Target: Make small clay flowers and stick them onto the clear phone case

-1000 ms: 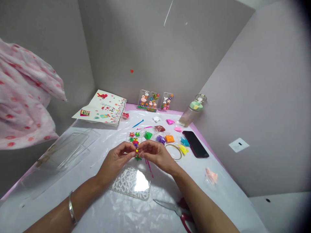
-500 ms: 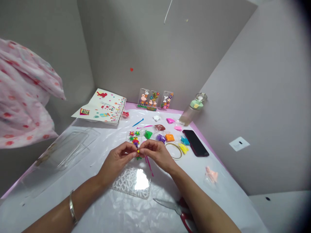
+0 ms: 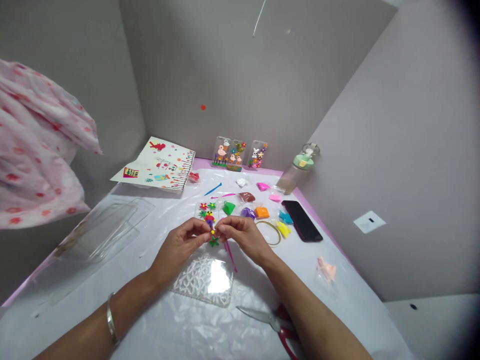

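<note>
Over a clear phone case [image 3: 187, 277], my left hand [image 3: 183, 240] and my right hand [image 3: 242, 236] meet with their fingertips pinched. A tiny yellow clay ball [image 3: 212, 232] shows between the two pinches. Just beneath the fingers lies a green clay leaf or flower shape [image 3: 213, 242] on the case. Beyond it is a small clay figure [image 3: 209, 218] in red, yellow and blue, with a red clay flower [image 3: 203, 206] and a green one [image 3: 212, 205] at the far end. Part of the case is hidden by my hands. A pink modelling tool [image 3: 231, 257] lies beside my right fingers.
Red-handled scissors [image 3: 275, 322] lie partly under my right forearm. Bagged clay, such as orange [image 3: 262, 213] and yellow [image 3: 283, 230], lies beyond, near a bangle [image 3: 279, 235] and phone [image 3: 302, 221]. A bottle [image 3: 296, 172] stands back right; clear cases [image 3: 101, 235] lie left.
Both hands stay over the case, with small fingertip movements. The yellow ball has shifted slightly up and left, and more of the green shape shows below my fingers.
</note>
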`<move>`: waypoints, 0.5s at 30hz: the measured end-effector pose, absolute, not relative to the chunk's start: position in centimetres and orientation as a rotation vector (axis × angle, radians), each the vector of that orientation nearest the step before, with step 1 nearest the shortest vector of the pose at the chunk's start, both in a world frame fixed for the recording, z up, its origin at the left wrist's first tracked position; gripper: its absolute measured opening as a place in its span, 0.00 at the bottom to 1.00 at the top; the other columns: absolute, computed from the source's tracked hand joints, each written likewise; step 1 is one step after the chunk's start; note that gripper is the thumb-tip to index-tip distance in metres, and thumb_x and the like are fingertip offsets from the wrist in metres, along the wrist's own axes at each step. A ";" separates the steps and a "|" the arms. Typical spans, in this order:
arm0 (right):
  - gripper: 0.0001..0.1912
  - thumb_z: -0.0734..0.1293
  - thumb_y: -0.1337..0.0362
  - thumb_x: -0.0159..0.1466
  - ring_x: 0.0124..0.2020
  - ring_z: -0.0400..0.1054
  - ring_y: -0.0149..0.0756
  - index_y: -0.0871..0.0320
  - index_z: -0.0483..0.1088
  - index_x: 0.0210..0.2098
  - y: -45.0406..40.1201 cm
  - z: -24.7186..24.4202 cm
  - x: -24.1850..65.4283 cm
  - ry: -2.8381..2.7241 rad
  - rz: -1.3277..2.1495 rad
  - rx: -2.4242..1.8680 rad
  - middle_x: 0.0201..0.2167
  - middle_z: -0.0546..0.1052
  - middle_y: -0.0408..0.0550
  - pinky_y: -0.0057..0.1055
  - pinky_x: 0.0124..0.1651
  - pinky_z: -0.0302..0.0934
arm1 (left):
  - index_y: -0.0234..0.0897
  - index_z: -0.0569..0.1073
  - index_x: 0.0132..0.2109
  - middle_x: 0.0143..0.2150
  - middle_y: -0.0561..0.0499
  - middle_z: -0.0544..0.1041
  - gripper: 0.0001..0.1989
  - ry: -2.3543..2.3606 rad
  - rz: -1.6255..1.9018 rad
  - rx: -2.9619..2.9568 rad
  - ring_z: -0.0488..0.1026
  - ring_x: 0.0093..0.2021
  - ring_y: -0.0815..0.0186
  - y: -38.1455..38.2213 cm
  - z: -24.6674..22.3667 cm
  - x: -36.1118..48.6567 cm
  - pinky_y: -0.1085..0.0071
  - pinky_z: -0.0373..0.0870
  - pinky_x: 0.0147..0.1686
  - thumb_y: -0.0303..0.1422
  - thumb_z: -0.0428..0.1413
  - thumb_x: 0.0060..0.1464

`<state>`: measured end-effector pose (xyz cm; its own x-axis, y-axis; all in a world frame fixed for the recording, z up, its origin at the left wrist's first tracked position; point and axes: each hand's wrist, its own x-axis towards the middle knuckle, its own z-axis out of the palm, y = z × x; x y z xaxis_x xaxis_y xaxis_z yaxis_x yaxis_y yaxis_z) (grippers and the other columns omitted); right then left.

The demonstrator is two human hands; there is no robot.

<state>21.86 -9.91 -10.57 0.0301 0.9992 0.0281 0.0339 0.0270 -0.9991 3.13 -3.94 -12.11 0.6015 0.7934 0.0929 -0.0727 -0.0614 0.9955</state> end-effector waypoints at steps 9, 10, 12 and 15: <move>0.09 0.75 0.59 0.58 0.26 0.69 0.28 0.58 0.79 0.33 -9.9 -10.6 21.8 -1.185 1.157 -1.175 0.24 0.77 0.41 0.27 0.33 0.63 | 0.40 0.76 0.39 0.38 0.52 0.76 0.08 0.634 0.759 1.425 0.73 0.41 0.62 -3.7 -12.6 3.0 0.66 0.68 0.46 0.39 0.62 0.56; 0.09 0.75 0.59 0.59 0.26 0.69 0.28 0.58 0.79 0.33 -9.8 -10.6 21.8 -1.181 1.153 -1.175 0.24 0.77 0.41 0.27 0.33 0.63 | 0.40 0.76 0.40 0.38 0.52 0.76 0.08 0.630 0.754 1.423 0.74 0.41 0.62 -3.7 -12.6 3.1 0.66 0.68 0.46 0.39 0.62 0.57; 0.09 0.75 0.59 0.59 0.26 0.70 0.28 0.57 0.79 0.35 -9.8 -10.6 21.8 -1.161 1.155 -1.169 0.25 0.78 0.41 0.28 0.34 0.64 | 0.39 0.76 0.40 0.39 0.52 0.76 0.08 0.622 0.749 1.412 0.74 0.41 0.63 -3.7 -12.5 3.1 0.66 0.68 0.46 0.39 0.62 0.57; 0.10 0.76 0.59 0.58 0.27 0.70 0.29 0.57 0.79 0.37 -9.9 -10.7 21.9 -1.146 1.169 -1.154 0.28 0.78 0.42 0.29 0.35 0.64 | 0.39 0.76 0.39 0.39 0.52 0.76 0.08 0.616 0.754 1.399 0.74 0.40 0.63 -3.7 -12.5 3.2 0.66 0.68 0.46 0.38 0.61 0.57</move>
<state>21.87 -9.87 -10.66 0.0523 0.9977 0.0425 -0.0628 0.0457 -0.9970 3.18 -3.68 -12.47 0.6303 0.7745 0.0528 -0.1019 0.0151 0.9947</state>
